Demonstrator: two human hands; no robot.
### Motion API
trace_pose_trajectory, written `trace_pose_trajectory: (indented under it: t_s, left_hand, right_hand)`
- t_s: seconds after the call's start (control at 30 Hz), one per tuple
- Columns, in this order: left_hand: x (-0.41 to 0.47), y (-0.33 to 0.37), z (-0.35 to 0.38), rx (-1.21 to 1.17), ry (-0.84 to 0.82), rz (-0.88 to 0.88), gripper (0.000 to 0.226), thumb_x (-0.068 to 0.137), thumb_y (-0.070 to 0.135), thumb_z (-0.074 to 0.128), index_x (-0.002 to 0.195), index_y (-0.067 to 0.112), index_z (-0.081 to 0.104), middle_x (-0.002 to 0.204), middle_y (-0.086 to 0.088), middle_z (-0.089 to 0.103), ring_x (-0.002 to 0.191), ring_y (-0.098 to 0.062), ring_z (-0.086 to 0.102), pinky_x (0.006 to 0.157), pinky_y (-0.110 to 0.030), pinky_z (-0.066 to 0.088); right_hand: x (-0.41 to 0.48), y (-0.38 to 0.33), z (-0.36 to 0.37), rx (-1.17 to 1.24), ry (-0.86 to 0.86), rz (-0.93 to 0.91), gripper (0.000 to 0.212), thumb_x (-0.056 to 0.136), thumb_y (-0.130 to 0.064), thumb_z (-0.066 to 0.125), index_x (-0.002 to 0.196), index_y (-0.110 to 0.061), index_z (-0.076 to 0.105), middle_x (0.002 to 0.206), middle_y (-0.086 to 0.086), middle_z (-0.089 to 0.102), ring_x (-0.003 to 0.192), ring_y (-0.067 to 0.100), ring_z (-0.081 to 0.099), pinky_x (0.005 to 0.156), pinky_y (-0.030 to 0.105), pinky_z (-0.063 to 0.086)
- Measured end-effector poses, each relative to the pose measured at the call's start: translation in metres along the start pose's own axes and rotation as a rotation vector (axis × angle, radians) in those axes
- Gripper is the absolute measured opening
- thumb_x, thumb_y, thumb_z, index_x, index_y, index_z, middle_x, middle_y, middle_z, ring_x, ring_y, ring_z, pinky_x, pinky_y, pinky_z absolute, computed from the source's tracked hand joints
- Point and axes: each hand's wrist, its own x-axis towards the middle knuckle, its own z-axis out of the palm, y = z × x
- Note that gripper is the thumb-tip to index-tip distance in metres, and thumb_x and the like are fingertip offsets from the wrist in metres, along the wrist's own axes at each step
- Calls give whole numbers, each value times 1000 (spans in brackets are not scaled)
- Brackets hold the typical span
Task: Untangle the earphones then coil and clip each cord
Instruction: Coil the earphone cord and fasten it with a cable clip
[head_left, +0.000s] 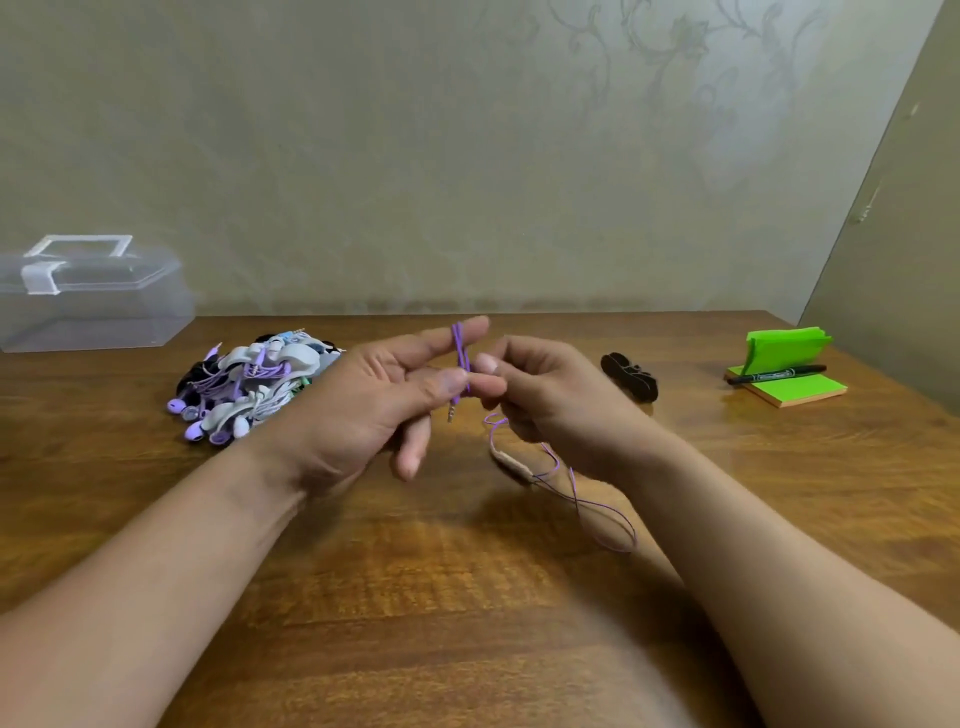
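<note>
The purple cord (459, 349) is held up above the wooden table (467, 613), looped in a few turns over the outstretched index finger of the left hand (363, 405), whose thumb presses the strands against that finger; the other fingers of this hand are loosely bent below. Just right of the cord, the right hand (545, 395) has its fingers curled and pinches the same cord between thumb and fingertip, almost touching the left thumb. Below the coil the metal plug (451, 414) hangs free. From the right hand the cord drops to the table, passes through a pale inline remote (511, 461) and trails off in a long, loose loop toward the person's right forearm. Left of the cord, beyond the left hand, lies a pile of earphones (249, 384), white and purple, with some cords bundled. Farther left of the cord, at the back edge, stands a clear plastic box (93, 306) with a closed lid. Right of the cord lie some black clips (631, 376), and farther right a green sticky-note pad (800, 392) with a black marker (776, 375) across it.
</note>
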Motion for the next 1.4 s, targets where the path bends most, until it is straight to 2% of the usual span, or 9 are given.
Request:
trace_pose_trajectory:
  t_s: [0.2, 0.37, 0.63, 0.93, 0.97, 1.0, 1.03, 1.2, 1.4]
  left_hand:
    - [9, -13, -22, 264, 270, 81, 44, 104, 14, 57, 143, 34, 57, 113, 1, 78, 35, -23, 45, 41, -19, 41]
    - [0, -17, -20, 708, 78, -30, 41, 107, 23, 55, 140, 47, 57, 95, 15, 77, 38, -19, 53, 50, -25, 47]
    - [-9, 9, -10, 271, -312, -154, 42, 100, 18, 58, 140, 28, 60, 118, -4, 77, 34, -9, 36, 37, -18, 30]
    - [5, -4, -22, 275, 211, 14, 45, 104, 16, 56, 146, 33, 55, 117, 3, 77, 33, -3, 43, 39, -21, 25]
    - [5, -6, -22, 324, 243, 20, 45, 105, 14, 56, 146, 33, 55, 115, 4, 77, 40, -6, 31, 43, -21, 28]
    - [4, -7, -23, 409, 249, 29, 46, 105, 13, 57, 145, 35, 55, 115, 7, 77, 96, 2, 50, 70, -25, 16]
    - [3, -7, -24, 556, 219, 50, 47, 105, 13, 57, 145, 38, 54, 116, 12, 76, 96, 12, 67, 92, -9, 50]
    - [-2, -3, -19, 1085, -64, -17, 33, 105, 29, 57, 114, 60, 63, 103, 32, 72, 100, 9, 65, 98, -30, 52]
    - [-11, 16, -4, 297, -199, -54, 39, 102, 8, 56, 138, 22, 63, 108, -2, 78, 54, 4, 55, 57, -9, 41]
  right_hand:
    - [-8, -11, 13, -553, -65, 18, 22, 108, -31, 55, 104, -21, 74, 73, -8, 66, 51, 0, 47, 50, 16, 36]
    - [-11, -23, 7, -694, 8, -159, 16, 100, -31, 68, 90, -20, 73, 63, -13, 59, 58, 4, 48, 54, 17, 35]
    - [-7, -20, -9, -67, -22, -41, 16, 103, -15, 64, 89, -6, 65, 64, -5, 58, 49, 5, 43, 50, 19, 36]
    - [-8, -9, 13, -461, -84, 41, 24, 108, -34, 56, 108, -22, 77, 70, -9, 60, 55, 4, 44, 56, 21, 36]
    - [-9, -13, 15, -531, -94, 14, 23, 107, -34, 57, 108, -23, 77, 71, -6, 63, 54, 2, 48, 55, 18, 37]
    - [-9, -15, 16, -573, -95, -16, 22, 106, -34, 58, 106, -22, 77, 72, -3, 66, 55, 3, 52, 55, 17, 39]
    - [-10, -17, 16, -604, -71, -52, 21, 105, -35, 60, 102, -22, 77, 72, -2, 67, 57, 5, 55, 55, 19, 42]
    - [-9, -22, -1, -635, 91, -187, 21, 96, -33, 75, 81, -18, 73, 55, -19, 53, 53, 4, 45, 51, 15, 32]
    - [-2, -10, -8, -38, 11, -19, 26, 103, -31, 62, 90, -7, 65, 57, -8, 46, 49, 7, 32, 48, 20, 29]
